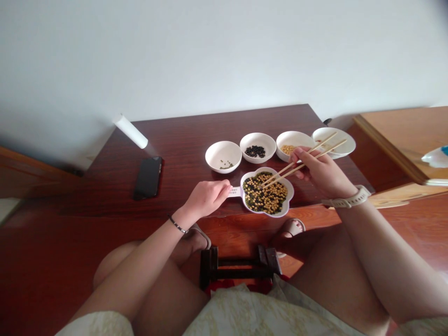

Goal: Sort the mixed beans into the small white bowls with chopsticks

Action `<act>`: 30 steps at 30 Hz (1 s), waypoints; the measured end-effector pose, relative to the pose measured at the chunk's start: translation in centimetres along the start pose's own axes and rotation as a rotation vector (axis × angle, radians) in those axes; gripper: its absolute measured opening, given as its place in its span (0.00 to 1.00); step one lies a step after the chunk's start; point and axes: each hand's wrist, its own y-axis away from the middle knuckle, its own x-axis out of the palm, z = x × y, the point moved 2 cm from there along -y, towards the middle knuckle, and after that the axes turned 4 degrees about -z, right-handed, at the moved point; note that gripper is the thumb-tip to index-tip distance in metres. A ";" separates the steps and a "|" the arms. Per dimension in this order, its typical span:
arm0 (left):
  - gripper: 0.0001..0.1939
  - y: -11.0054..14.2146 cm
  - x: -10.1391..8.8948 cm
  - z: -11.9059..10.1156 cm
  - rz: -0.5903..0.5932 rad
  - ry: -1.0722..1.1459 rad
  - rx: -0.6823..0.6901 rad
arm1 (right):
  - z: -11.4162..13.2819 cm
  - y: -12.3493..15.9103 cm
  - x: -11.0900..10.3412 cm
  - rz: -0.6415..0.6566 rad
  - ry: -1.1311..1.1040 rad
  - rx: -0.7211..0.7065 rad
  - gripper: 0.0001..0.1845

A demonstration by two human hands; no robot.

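head view: the flower-shaped dish, filled with mixed beans, sits right of centre, its lower rim reaching the near edge of the table; whether it rests on the tabletop or is held just above cannot be told. the left hand has its fingers closed around the dish's handle. the right hand has its fingers drawn in on a pair of chopsticks, slightly spread, tips among the beans.

room: four white bowls stand in a row beyond the dish, just beside one another, leaving only a narrow gap to it. a broad stretch of tabletop runs from the first bowl to the phone at left; another strip runs between the row and the wall. a white cylinder lies toward the upper left.

visibility: the right hand partly covers the third bowl and its yellow beans. the chopsticks cross the fourth bowl, whose reddish bits are hard to identify. the handle's printing is illegible. a blue-and-white object is cut off at the right border.
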 end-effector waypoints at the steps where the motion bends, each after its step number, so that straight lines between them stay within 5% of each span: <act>1: 0.19 0.0 0.0 0.0 0.001 -0.003 0.001 | 0.0 0.0 -0.2 -0.008 -0.011 -0.006 0.19; 11: 0.20 0.1 0.1 0.1 -0.003 -0.030 0.004 | 1.0 -0.3 -1.5 -0.125 -0.215 -0.037 0.15; 18: 0.20 0.1 0.0 0.1 -0.005 -0.032 0.006 | 0.9 -1.7 -6.9 -0.528 -0.384 -0.258 0.13; 21: 0.20 0.1 0.0 0.1 -0.001 -0.026 0.004 | 0.3 -1.9 -8.7 -0.622 -0.410 -0.242 0.13; 26: 0.20 0.0 -0.1 -0.1 -0.004 -0.028 0.008 | 0.3 -1.2 -8.5 -0.530 -0.355 -0.142 0.09; 30: 0.20 0.0 0.0 -0.1 -0.007 -0.038 0.002 | 0.4 -0.1 -6.1 -0.229 -0.252 0.038 0.12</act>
